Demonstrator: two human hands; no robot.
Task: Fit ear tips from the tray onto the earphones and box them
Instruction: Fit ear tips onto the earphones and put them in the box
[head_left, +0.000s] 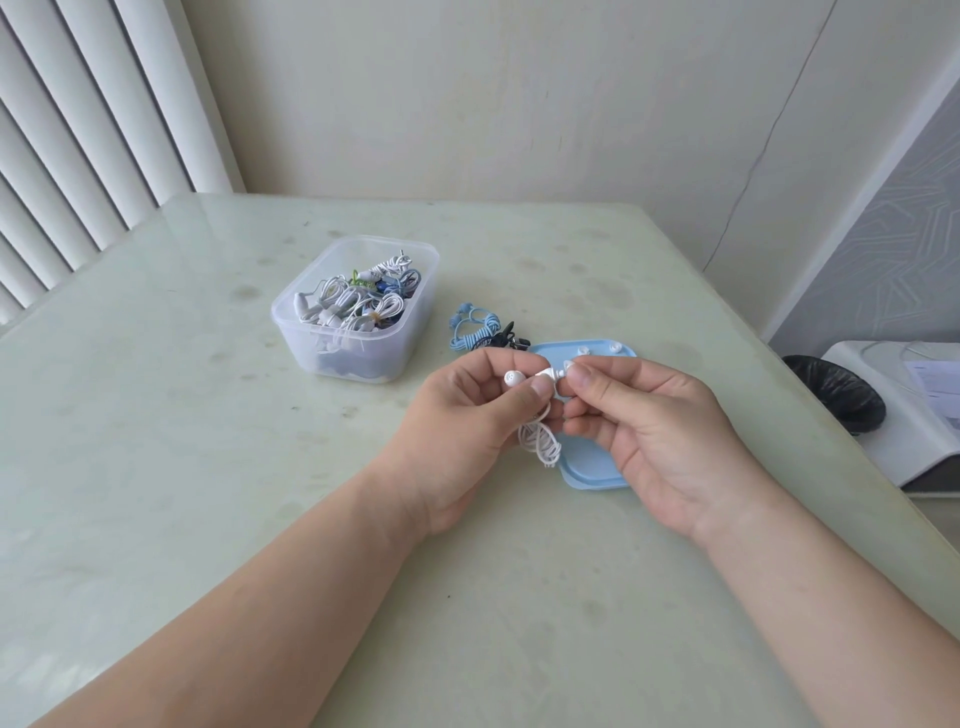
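White earphones are held above the table, over the near-left part of the blue tray. The left hand grips them: fingers curled round the two earbuds, with the bundled cable hanging below the palm. One earbud faces the camera and the other points right. The right hand pinches a clear ear tip between thumb and forefinger, right at the nozzle of the right-pointing earbud. Can't tell whether the tip is seated on it. The hands touch at the fingertips.

The tray lies flat on the table, partly hidden under both hands. Spare ear tips sit along its far edge. Just beyond the tray's far-left corner are coiled blue earphones, with a small black item beside them. Further left, apart from the tray, a clear plastic box with no lid holds a pile of coiled earphones, mostly white.

Off the table's right edge there's a black bin. Vertical blinds at far left.
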